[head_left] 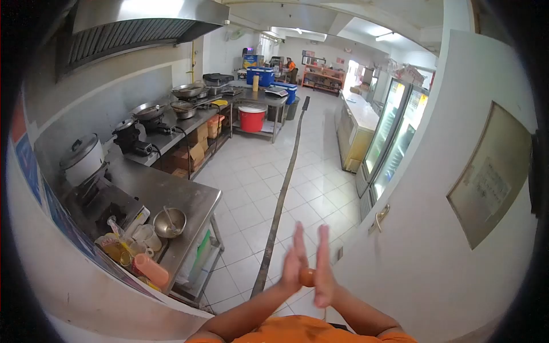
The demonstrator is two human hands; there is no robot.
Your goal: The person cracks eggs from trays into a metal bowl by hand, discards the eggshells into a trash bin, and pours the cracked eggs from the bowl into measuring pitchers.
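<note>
A small, round, brown thing like an egg is held between my two palms, low in front of my body. My left hand presses on it from the left, with its fingers stretched out and pointing up and away. From the other side my right hand faces it, fingers straight and together. The fingertips of the two hands stand apart, and both hands are slightly blurred. Part of the round thing is hidden by the hands.
To the left a steel counter carries a metal bowl, a pink cup and a rice cooker. A white door stands close on my right. A dark strip crosses the tiled floor. Far back, a person in orange is visible.
</note>
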